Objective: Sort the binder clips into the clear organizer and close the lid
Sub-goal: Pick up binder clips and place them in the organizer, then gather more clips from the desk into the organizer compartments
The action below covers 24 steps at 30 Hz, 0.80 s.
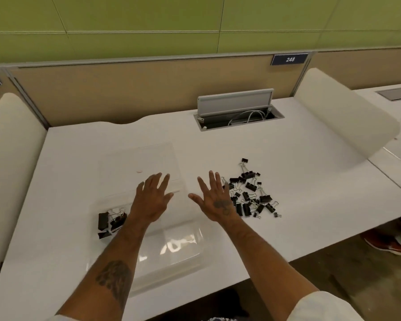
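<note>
Palms are turned down and fingers are splayed straight on both hands; nothing is gripped by either. The left hand (152,200) is held over the clear organizer (171,251), about where the base meets its lid (137,163), and whether the plastic is touched cannot be told. The right hand (215,200) is held just beside it over the white counter (310,177), between the organizer and a loose pile of black binder clips (248,195), with its outer edge close to the nearest clips. White sleeves (315,306) are seen at the bottom edge.

The organizer is placed at the near left of the counter, its lid folded open and laid flat on the far side. A few binder clips (111,222) are gathered in its left compartment, while the compartments nearer the front edge look bare. The pile to the right is scattered, with clips of different sizes mixed together.

Farther back, a cable hatch (236,112) is set into the counter with its flap raised and white cables (252,117) visible inside. A tan partition (125,89) is fixed behind, and a blue plate marked 248 (289,59) is mounted on it. White dividers (345,112) are stood at either side. A red shoe (384,244) is seen on the floor at the right.
</note>
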Each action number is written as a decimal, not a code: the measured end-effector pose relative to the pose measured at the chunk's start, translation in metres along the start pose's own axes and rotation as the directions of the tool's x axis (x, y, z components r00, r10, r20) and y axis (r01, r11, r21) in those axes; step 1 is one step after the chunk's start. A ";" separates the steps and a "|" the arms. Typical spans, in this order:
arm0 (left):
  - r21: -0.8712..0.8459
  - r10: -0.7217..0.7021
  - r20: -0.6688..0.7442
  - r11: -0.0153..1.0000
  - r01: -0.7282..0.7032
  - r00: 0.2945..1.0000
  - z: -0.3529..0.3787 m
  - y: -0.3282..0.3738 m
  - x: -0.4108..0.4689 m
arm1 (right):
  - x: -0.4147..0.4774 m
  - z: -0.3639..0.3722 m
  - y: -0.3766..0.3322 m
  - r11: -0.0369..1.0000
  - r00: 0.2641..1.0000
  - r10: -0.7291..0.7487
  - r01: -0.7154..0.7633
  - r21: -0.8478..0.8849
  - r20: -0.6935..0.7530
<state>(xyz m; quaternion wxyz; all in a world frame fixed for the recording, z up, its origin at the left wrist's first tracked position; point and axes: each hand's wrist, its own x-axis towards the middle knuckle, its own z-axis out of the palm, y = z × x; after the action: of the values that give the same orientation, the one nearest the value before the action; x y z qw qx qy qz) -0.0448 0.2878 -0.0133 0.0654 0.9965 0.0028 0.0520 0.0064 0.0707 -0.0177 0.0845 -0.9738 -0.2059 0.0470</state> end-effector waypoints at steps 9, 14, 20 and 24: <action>-0.110 0.051 0.155 0.993 -0.034 0.987 0.035 0.139 0.084 | 0.014 -0.008 0.169 0.993 0.990 0.121 -0.122 0.000 0.068; -0.142 0.023 0.238 0.990 0.011 0.971 0.050 0.190 0.118 | 0.044 -0.011 0.228 0.995 0.988 0.088 -0.092 0.032 0.130; -0.199 -0.002 0.283 0.978 0.061 0.959 0.061 0.216 0.133 | 0.078 -0.010 0.237 0.995 0.964 -0.093 0.099 -0.010 0.249; -0.220 -0.020 0.286 0.972 0.086 0.958 0.064 0.229 0.144 | 0.085 -0.005 0.235 0.995 0.973 -0.092 0.098 -0.016 0.214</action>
<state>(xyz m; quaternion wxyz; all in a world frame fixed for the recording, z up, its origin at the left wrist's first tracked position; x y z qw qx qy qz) 0.1049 0.0542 -0.0318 0.1813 0.9790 0.0144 -0.0923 0.1768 -0.1065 -0.0606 0.0514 -0.9532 -0.2608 0.1440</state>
